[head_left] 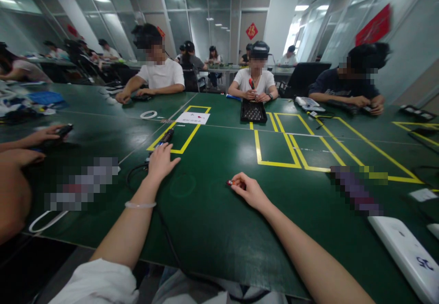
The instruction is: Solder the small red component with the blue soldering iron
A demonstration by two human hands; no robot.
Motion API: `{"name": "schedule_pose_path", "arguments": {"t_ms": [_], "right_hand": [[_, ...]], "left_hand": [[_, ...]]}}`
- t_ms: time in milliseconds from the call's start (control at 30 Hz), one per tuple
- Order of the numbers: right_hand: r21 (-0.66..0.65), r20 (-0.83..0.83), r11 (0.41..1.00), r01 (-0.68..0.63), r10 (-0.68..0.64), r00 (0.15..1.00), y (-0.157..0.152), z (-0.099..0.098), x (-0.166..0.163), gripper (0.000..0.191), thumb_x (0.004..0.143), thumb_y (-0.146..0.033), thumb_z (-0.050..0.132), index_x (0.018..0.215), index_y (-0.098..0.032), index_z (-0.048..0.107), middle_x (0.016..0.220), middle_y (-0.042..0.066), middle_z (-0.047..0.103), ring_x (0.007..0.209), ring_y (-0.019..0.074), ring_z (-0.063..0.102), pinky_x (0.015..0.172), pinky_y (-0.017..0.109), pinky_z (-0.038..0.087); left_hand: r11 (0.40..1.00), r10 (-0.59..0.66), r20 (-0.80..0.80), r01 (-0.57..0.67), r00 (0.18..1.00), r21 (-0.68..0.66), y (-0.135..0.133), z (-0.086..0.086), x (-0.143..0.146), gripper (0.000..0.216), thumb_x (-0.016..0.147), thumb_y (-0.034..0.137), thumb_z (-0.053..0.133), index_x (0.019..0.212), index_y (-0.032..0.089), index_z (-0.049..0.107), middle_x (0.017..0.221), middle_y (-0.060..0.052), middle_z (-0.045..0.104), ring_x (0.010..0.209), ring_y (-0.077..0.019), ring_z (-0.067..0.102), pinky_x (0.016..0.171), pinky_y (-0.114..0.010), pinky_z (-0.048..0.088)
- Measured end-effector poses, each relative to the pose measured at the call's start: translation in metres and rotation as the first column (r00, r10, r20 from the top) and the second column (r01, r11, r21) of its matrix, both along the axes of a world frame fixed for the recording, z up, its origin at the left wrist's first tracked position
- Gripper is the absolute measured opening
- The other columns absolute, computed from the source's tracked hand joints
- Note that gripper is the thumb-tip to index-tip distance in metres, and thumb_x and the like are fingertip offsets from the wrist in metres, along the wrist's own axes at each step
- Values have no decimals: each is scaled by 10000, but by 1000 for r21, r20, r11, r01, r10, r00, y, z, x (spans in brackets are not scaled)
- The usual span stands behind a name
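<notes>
My left hand reaches forward over the green table, its fingers stretched out and the thumb apart. Just beyond the fingertips lies a black cylindrical tool, perhaps an electric screwdriver; whether the fingers touch it is hard to tell. A black cord runs under my left wrist towards the table's front edge. With thumb and fingertips pinched, my right hand holds a small red piece just above or on the tabletop. The fingers hide most of that piece, and its kind cannot be made out.
Yellow tape outlines mark the green table. A paper sign lies ahead, and a black tray of small parts stands before a co-worker. A white power strip is at right. Another person's hands are at left.
</notes>
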State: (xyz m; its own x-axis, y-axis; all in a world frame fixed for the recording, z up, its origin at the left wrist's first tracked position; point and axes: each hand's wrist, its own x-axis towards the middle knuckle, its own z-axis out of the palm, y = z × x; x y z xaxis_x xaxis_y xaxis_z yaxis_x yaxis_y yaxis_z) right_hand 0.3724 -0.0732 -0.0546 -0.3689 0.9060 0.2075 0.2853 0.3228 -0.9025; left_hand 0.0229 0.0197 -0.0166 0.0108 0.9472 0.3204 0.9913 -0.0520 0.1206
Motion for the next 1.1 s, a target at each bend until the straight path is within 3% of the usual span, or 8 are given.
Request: {"name": "schedule_pose_path", "arguments": {"t_ms": [67,133,300,467,733,933,1100], "right_hand": [[0,6,1000,1,-1,1000,-1,1,0,164,868,-299,574,978,-178,568,800,5,610,676,118,541,621,225,401],[-2,7,1000,0,0,1000,-1,1,0,165,869,-298,574,981,-178,570,798,4,611,677,118,542,623,225,402],[0,12,1000,-3,3,1000,-1,2,0,164,872,-292,572,989,-177,574,793,2,609,676,117,537,620,222,399],[1,10,1000,-11,11,1000,-1,1,2,160,875,-288,569,988,-175,574,798,0,606,666,112,527,620,220,395],[3,17,1000,-1,1,1000,0,0,0,156,868,-291,576,974,-176,575,796,1,602,680,115,532,625,221,399],[-1,11,1000,-7,7,1000,-1,2,-1,155,864,-297,577,961,-176,572,787,1,603,673,117,536,620,224,404],[20,37,1000,24,-24,999,-1,3,-1,151,857,-297,583,947,-177,564,770,-4,602,658,115,535,610,221,404]], "left_hand": [[982,179,-21,-180,984,-59,7,-3,-32,706,781,460,602,1368,123,402,1442,-199,379,1278,-398,385,1005,-517,373],[955,262,-12,-261,965,-141,12,-6,-57,730,766,488,612,1375,146,401,1422,-198,402,1231,-416,429,934,-521,428],[943,228,8,-218,974,-251,23,-10,-89,681,762,475,636,1347,176,458,1323,-186,498,1143,-378,526,883,-452,464],[939,204,43,-183,978,-290,27,-10,-89,674,745,397,689,1327,142,463,1194,-136,584,1039,-315,576,861,-401,465],[963,172,34,-161,984,-218,19,-13,-41,653,714,433,686,1266,137,496,1195,-178,551,1075,-316,559,891,-411,468],[981,-75,78,87,994,-172,5,-19,16,661,709,408,670,1274,121,483,1197,-147,536,1112,-280,524,969,-373,425],[944,-274,121,291,954,-154,-20,-16,77,657,722,388,658,1307,166,457,1201,-123,509,1108,-280,508,936,-381,441]]}}
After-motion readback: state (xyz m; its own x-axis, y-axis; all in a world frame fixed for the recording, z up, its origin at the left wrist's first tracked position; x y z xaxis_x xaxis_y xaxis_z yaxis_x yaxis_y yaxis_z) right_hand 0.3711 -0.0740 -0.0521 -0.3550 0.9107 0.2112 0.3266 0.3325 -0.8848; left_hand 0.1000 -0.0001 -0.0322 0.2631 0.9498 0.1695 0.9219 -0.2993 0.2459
